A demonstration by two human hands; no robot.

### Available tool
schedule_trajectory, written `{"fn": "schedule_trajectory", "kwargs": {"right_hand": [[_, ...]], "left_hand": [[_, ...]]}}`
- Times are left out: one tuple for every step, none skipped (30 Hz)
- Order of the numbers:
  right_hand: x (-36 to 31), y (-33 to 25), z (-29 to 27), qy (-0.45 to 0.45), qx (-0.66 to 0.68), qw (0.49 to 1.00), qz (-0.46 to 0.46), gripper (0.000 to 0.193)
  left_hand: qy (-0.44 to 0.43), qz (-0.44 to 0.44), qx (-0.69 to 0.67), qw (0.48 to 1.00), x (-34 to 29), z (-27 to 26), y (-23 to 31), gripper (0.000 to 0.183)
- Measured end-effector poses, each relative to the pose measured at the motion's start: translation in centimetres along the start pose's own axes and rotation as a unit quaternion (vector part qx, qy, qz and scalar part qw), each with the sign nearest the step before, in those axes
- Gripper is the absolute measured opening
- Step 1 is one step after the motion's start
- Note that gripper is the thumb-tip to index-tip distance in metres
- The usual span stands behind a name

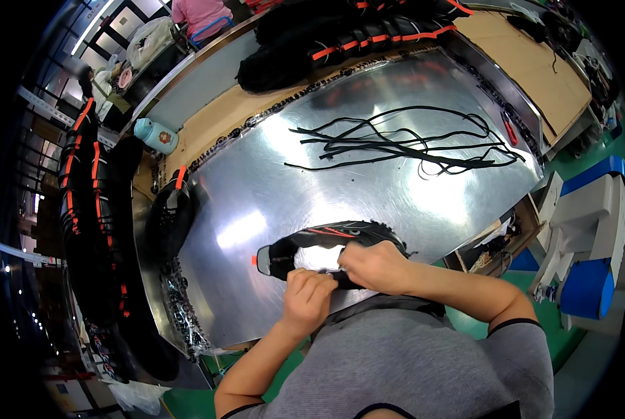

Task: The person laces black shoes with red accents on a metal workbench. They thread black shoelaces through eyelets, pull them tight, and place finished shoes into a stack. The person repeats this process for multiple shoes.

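Observation:
A black shoe upper (284,250) with orange strips and a grey tab at its left end lies near the table's front edge, right before me. My left hand (308,296) is closed on its near edge, fingers curled over it. Just to the right, my right hand (376,267) makes a pinch above the upper's opening; what its fingertips hold is too small to make out. Several long black shoelaces (410,143) lie in a loose tangle farther back on the metal tabletop (256,167).
Black uppers with orange strips are stacked at the back (375,42) and along the left (96,188); a single dark upper (169,216) lies nearer. A light-blue bottle (156,135) stands at back left. Red-handled snips (510,128) lie at right. Two people are in the background.

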State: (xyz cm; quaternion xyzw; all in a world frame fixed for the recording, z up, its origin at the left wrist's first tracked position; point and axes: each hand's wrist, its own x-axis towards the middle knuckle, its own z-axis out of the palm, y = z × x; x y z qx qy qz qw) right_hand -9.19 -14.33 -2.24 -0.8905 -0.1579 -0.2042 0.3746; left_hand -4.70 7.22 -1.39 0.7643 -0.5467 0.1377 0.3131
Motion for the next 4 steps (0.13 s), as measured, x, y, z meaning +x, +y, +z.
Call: {"fn": "schedule_trajectory", "kwargs": {"right_hand": [[0.3, 0.4, -0.5, 0.039, 0.015, 0.998, 0.057, 0.014], [0.7, 0.9, -1.0, 0.082, 0.035, 0.990, 0.113, 0.017], [1.1, 1.3, -1.5, 0.126, 0.059, 0.976, 0.165, 0.019], [1.6, 1.4, -2.2, 0.148, 0.078, 0.969, 0.183, 0.020]], "left_hand": [[-0.015, 0.004, -0.015, 1.000, -0.2, -0.2, 0.1, 0.026], [-0.028, 0.010, -0.036, 0.999, -0.2, -0.2, 0.4, 0.027], [-0.042, 0.013, -0.057, 0.997, -0.3, -0.1, 0.8, 0.029], [-0.057, 0.017, -0.079, 0.995, -0.3, 0.0, 1.3, 0.030]]}}
